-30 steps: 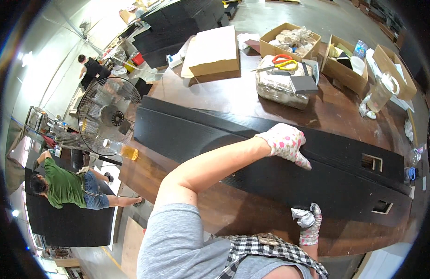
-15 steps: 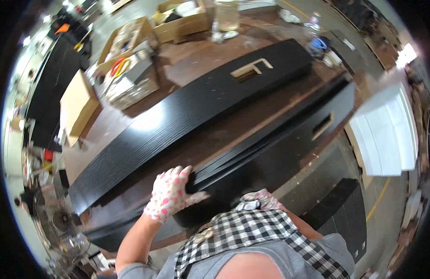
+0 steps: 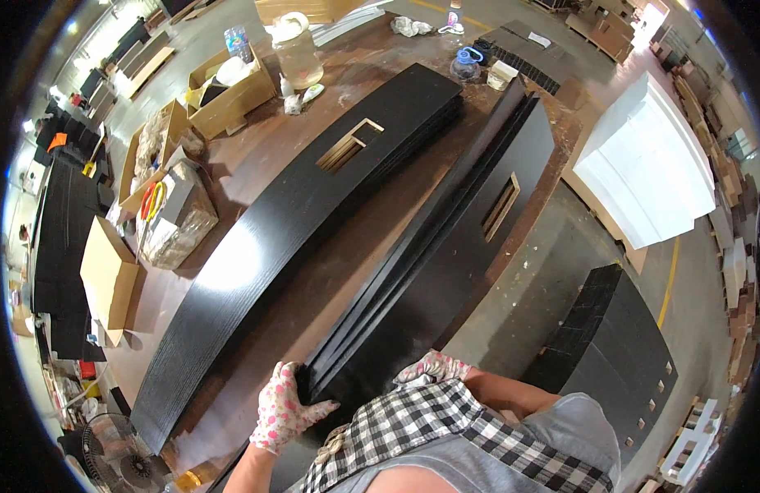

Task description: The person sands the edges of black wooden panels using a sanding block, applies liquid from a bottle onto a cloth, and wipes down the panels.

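You're gripping near end of stacked black panels (image 3: 445, 255) w/ left hand (image 3: 285, 407), fingers curling round edge; right hand (image 3: 433, 367) lying open on top, worktop (image 3: 257, 152) underneath.

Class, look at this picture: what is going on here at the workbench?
A person in patterned gloves grips the near end of a stack of long black panels on a brown workbench. The left hand clasps the stack's corner; the right hand rests on its top. Another long black panel lies flat alongside, with cardboard boxes beyond.
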`<state>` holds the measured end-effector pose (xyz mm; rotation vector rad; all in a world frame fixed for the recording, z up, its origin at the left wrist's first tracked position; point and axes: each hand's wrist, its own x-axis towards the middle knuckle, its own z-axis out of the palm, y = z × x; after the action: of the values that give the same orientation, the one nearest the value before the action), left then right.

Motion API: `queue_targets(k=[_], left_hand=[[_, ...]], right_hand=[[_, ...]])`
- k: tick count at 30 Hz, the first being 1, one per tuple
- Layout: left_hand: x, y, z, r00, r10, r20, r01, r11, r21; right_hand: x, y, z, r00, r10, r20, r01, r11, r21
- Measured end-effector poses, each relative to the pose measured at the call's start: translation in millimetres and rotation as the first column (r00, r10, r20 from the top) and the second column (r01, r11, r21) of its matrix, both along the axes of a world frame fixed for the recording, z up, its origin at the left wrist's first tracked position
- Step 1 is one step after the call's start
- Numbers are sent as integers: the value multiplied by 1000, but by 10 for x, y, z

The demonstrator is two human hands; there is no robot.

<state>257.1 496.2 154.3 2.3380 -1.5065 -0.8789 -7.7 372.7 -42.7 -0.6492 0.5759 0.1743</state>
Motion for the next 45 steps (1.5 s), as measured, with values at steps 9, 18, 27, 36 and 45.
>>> queue_targets(k=[9, 18, 27, 36, 45], left_hand=[[-374, 74, 204, 948, -115, 296, 97, 993, 73], [-566, 296, -238, 946, 58, 319, -52, 998, -27], [-721, 400, -481, 910, -31, 413, 52, 998, -40], [-880, 361, -423, 911, 49, 410, 7, 991, -135], [-967, 334, -287, 898, 39, 439, 15, 993, -120]], right_hand=[[151, -408, -98, 812, 478, 335, 173, 352, -920], [-260, -696, -66, 828, 553, 99, -103, 322, -941], [-112, -1266, 1577, 904, 104, 415, 140, 845, -517], [376, -839, 1346, 974, 212, -86, 57, -590, -806], [-531, -3621, 1301, 825, -563, 46, -432, -682, -590]])
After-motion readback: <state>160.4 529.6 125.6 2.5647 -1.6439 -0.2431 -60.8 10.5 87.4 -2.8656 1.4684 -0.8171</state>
